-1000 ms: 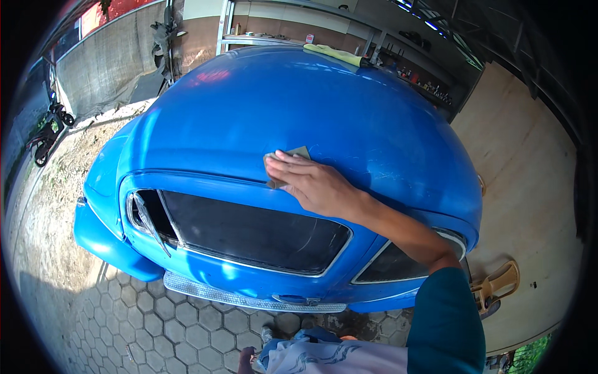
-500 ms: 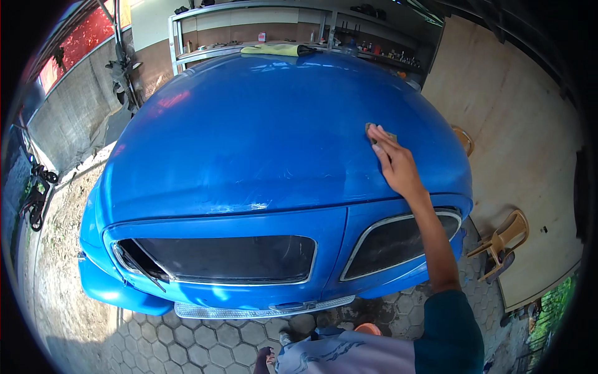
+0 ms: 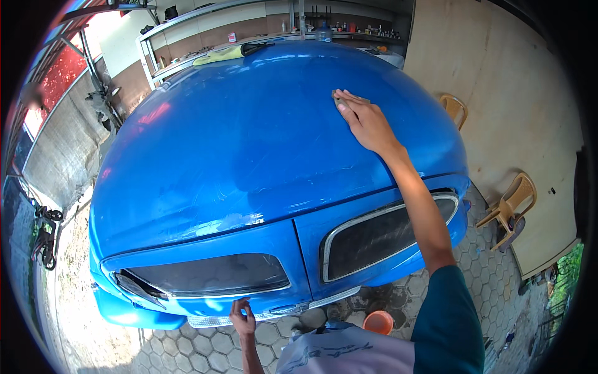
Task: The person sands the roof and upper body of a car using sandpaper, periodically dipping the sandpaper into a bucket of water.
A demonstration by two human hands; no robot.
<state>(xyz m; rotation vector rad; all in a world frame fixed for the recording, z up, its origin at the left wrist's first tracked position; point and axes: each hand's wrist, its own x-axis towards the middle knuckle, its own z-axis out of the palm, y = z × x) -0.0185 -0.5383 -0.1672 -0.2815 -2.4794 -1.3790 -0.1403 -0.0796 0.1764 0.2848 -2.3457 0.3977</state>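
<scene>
My right hand (image 3: 367,124) lies over a small olive-brown pad (image 3: 366,100) and presses it against the blue car roof (image 3: 249,124); the fingers hide most of the pad. Whether the pad is a sponge or folded abrasive I cannot tell. White smears and fine streaks mark the near part of the roof. Low by the car's door, below the dark side window (image 3: 208,274), my left hand (image 3: 243,316) is raised with loosely bent fingers and a gap at the thumb. I see nothing in it.
On the far edge of the roof lies a yellow-green cloth (image 3: 218,56). An orange bucket (image 3: 379,322) stands on the paving near my feet. Brown plastic chairs (image 3: 516,196) stand at right by a wooden panel (image 3: 492,93). Shelves with bottles (image 3: 323,32) are behind the car.
My right hand has slid the pad farther across the roof, away from me. My left hand has come into view by the door. The view has shifted and tilted.
</scene>
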